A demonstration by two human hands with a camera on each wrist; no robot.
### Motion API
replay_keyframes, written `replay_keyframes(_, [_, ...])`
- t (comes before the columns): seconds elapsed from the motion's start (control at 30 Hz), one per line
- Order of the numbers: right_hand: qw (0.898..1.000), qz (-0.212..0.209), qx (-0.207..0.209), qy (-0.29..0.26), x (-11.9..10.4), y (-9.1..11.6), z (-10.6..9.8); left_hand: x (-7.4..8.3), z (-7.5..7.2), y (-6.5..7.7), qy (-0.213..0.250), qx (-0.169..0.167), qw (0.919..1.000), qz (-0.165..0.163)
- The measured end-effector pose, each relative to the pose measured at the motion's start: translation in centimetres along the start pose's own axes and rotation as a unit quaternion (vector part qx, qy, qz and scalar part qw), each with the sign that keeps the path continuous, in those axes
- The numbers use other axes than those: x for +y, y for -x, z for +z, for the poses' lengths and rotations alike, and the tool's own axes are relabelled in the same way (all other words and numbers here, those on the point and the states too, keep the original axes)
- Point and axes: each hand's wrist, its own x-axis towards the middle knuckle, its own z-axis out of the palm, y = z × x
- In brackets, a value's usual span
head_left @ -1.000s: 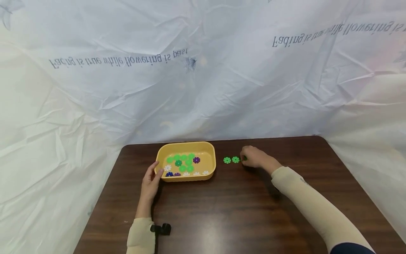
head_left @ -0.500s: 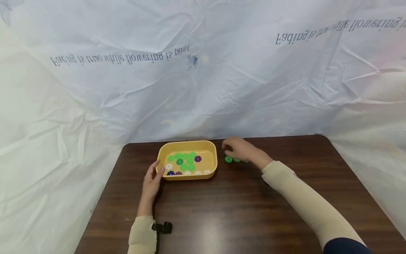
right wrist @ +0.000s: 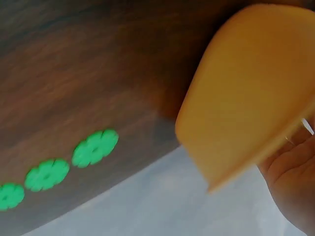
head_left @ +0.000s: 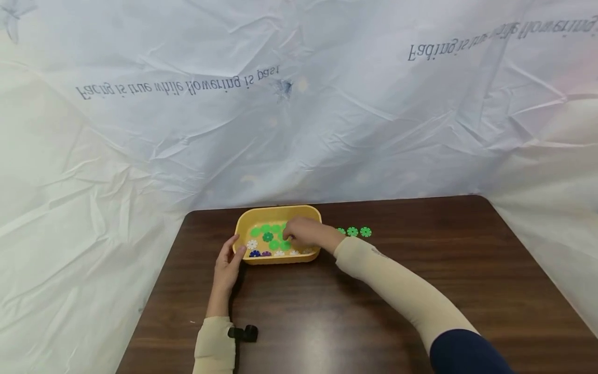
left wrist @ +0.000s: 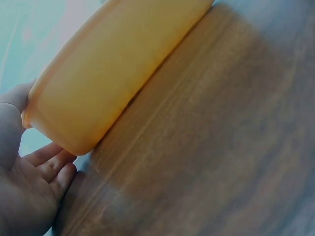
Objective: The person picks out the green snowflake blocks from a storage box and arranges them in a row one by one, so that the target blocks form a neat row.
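My left hand point(head_left: 227, 268) holds the left end of a yellow plastic basin point(head_left: 279, 261), the thumb hooked over its rim in the left wrist view. Inside lie flower-shaped plastic pieces: several light green ones point(head_left: 266, 228), a darker green one point(head_left: 268, 237), and white, blue and purple ones along the near wall. My right hand point(head_left: 306, 231) reaches into the basin with bent fingers pointing down at the green pieces. The basin wall point(right wrist: 251, 88) hides its fingertips in the right wrist view, so whether it pinches a piece is unclear.
Right of the basin, three green flower pieces point(head_left: 352, 231) lie in a row on the dark wooden table point(head_left: 374, 322). A white printed sheet point(head_left: 299, 130) hangs behind the table's far edge. A black strap mount point(head_left: 244, 333) sits on the left forearm.
My right hand has left the third green piece at the end of the row and moved left, over the rim and into the basin. The left hand stays at the basin's left end.
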Motion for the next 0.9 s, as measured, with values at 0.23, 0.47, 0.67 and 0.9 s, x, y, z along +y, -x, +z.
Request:
replay_keyframes(0.23, [0.999, 0.044, -0.025, 0.018, -1.1, -1.1, 1.5, -1.6, 0.0, -0.6, 0.005, 0.008, 1.0, -0.001])
replay_keyframes(0.47, [0.997, 0.07, -0.02, 0.039, -1.2, -1.2, 1.7, -4.1, -0.1, -1.9, -0.008, 0.022, 0.9997, 0.002])
replay_keyframes(0.67, [0.994, 0.068, -0.035, 0.08, -1.2, -1.2, 1.5, -4.3, -0.1, -1.9, 0.004, 0.02, 0.9997, 0.01])
replay_keyframes(0.9, [0.997, 0.062, -0.015, 0.052, -0.6, -1.2, 1.9, -4.0, 0.0, -1.6, 0.005, 0.019, 0.9996, 0.018])
